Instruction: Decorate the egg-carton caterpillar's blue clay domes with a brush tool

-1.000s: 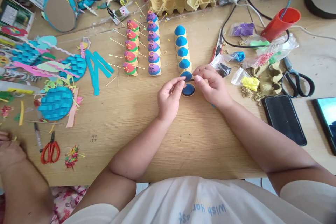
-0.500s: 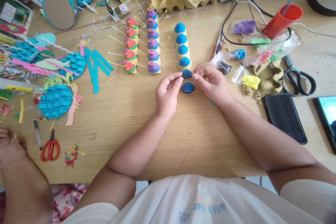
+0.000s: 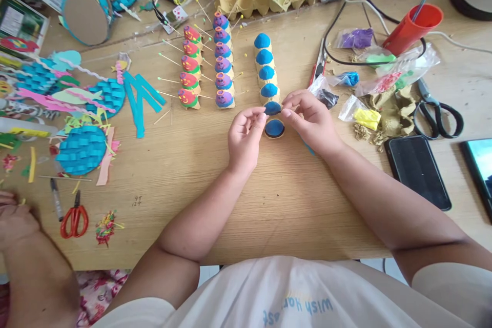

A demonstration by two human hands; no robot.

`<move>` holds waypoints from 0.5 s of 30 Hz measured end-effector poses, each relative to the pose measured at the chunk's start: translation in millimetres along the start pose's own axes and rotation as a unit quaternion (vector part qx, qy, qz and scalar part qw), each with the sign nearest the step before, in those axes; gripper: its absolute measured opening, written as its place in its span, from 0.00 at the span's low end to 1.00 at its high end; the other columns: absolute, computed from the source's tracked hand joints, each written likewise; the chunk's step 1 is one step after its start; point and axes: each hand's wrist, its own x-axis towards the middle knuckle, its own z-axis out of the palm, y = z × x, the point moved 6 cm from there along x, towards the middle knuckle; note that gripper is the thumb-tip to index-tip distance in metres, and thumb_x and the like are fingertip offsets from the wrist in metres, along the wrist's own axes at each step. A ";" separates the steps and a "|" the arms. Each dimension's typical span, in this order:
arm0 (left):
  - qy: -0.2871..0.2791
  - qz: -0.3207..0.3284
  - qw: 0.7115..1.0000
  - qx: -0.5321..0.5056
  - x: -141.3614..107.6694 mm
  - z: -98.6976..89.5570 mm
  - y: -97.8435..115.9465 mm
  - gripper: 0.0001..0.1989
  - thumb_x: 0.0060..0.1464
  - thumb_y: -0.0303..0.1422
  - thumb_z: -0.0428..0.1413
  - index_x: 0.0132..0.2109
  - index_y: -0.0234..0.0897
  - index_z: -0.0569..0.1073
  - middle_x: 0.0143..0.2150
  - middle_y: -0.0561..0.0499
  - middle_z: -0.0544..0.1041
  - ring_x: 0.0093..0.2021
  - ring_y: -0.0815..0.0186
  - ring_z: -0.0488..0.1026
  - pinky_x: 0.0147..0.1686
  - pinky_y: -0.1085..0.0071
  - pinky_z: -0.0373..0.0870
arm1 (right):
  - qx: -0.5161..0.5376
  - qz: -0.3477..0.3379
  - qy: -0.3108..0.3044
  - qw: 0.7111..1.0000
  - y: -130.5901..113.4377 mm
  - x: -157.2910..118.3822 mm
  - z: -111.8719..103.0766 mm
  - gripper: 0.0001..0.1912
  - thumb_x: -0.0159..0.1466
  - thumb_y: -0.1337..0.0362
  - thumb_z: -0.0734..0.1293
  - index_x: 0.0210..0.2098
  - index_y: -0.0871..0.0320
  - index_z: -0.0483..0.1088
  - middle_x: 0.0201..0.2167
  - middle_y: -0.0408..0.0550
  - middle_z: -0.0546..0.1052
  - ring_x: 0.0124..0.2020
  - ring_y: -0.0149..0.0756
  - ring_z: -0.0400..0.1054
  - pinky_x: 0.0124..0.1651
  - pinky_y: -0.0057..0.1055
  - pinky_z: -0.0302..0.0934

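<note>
An egg-carton strip (image 3: 272, 93) with several blue clay-topped bumps runs away from me. On its nearest blue bump (image 3: 274, 127) a dark ring circles the base. My left hand (image 3: 246, 136) pinches at the left side of the second-nearest bump (image 3: 272, 108), thumb and forefinger together. From the right, my right hand (image 3: 311, 120) pinches a thin dark strip against that same bump. The strip seems to pass between both hands' fingertips, but it is too small to follow fully. A blue piece (image 3: 307, 147) shows partly under my right wrist.
Finished red-green carton strip (image 3: 190, 64) and purple-blue strip (image 3: 223, 65), stuck with pins, stand left. On the right lie a bag of black clay (image 3: 328, 97), a utility knife (image 3: 319, 66), scissors (image 3: 434, 113) and a phone (image 3: 417, 171). Another person's hand (image 3: 15, 218) rests left.
The view has shifted very slightly. Both hands stay at the second-nearest blue bump, with no clear movement of the fingers.
</note>
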 end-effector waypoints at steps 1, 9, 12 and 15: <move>-0.013 0.004 1.000 -0.001 0.3 0.7 -1.5 0.26 0.53 0.57 0.72 0.48 0.43 0.81 0.44 0.50 0.85 0.46 0.64 0.84 0.50 0.67 0.80 | 0.002 0.002 -0.003 1.000 0.3 -0.1 0.2 0.22 0.69 0.39 0.74 0.37 0.51 0.78 0.43 0.47 0.81 0.49 0.41 0.74 0.52 0.41 0.68; -0.088 0.035 0.995 0.006 -0.2 8.4 -7.3 0.26 0.53 0.52 0.75 0.53 0.47 0.80 0.48 0.51 0.86 0.48 0.66 0.84 0.50 0.69 0.79 | 0.014 -0.005 -0.025 1.000 -5.2 -0.2 2.2 0.22 0.68 0.39 0.74 0.37 0.51 0.77 0.44 0.47 0.80 0.50 0.41 0.75 0.53 0.41 0.68; -0.058 0.039 0.997 0.019 -1.2 6.3 -3.9 0.22 0.54 0.52 0.74 0.47 0.44 0.83 0.46 0.49 0.86 0.46 0.66 0.84 0.49 0.68 0.80 | 0.012 0.000 -0.026 1.000 -5.3 -0.4 2.4 0.23 0.67 0.37 0.74 0.36 0.51 0.77 0.45 0.48 0.81 0.50 0.42 0.75 0.55 0.42 0.69; -0.039 0.040 0.998 0.018 -1.6 4.5 -2.0 0.21 0.54 0.53 0.73 0.45 0.43 0.84 0.44 0.50 0.86 0.45 0.66 0.83 0.49 0.67 0.80 | 0.015 0.007 -0.030 0.999 -2.7 -1.0 2.1 0.24 0.67 0.36 0.74 0.40 0.50 0.78 0.46 0.48 0.81 0.52 0.43 0.76 0.55 0.43 0.70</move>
